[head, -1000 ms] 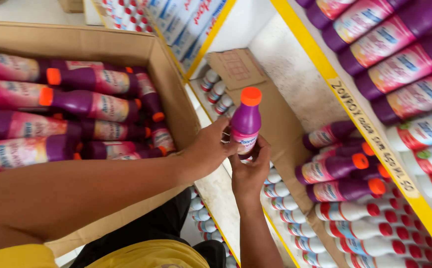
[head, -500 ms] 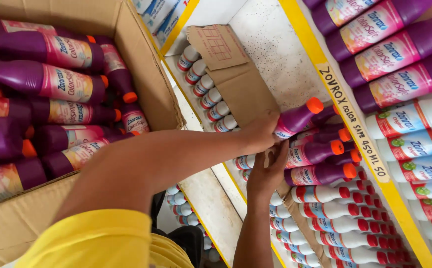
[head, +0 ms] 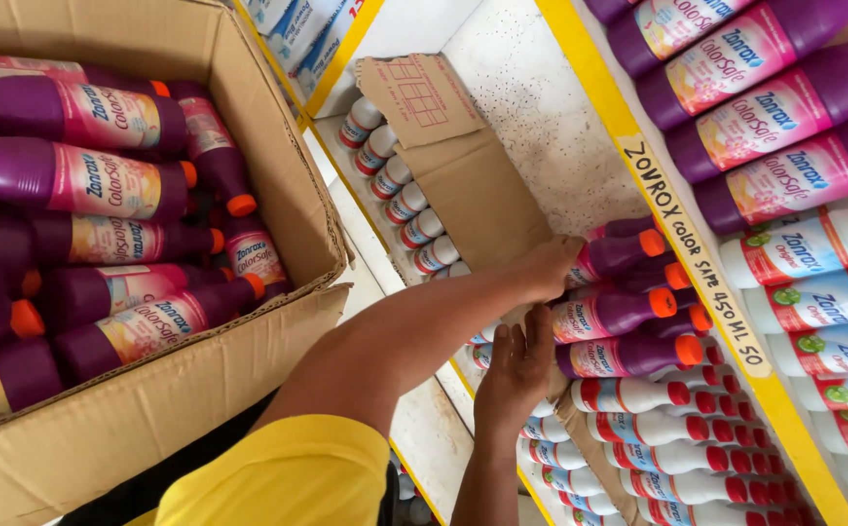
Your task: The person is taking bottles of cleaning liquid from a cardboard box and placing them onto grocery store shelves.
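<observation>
Left hand (head: 553, 268) reaches into the shelf (head: 580, 146), fingers closed round the base of a purple bottle (head: 619, 255) with orange cap, lying on its side at the far end of the purple row; right hand (head: 514, 370) open, palm flat, holding nothing, just near of that row beside the white bottles (head: 628, 394); cardboard box (head: 200, 390) of purple bottles sits left.

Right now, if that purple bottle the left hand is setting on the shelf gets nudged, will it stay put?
Probably not firmly: the purple bottle looks rounded and narrow, so it may tip or roll. Neighbouring purple bottles might brace it. Its glossy plastic looks slippery; the left hand grips its body.
</observation>
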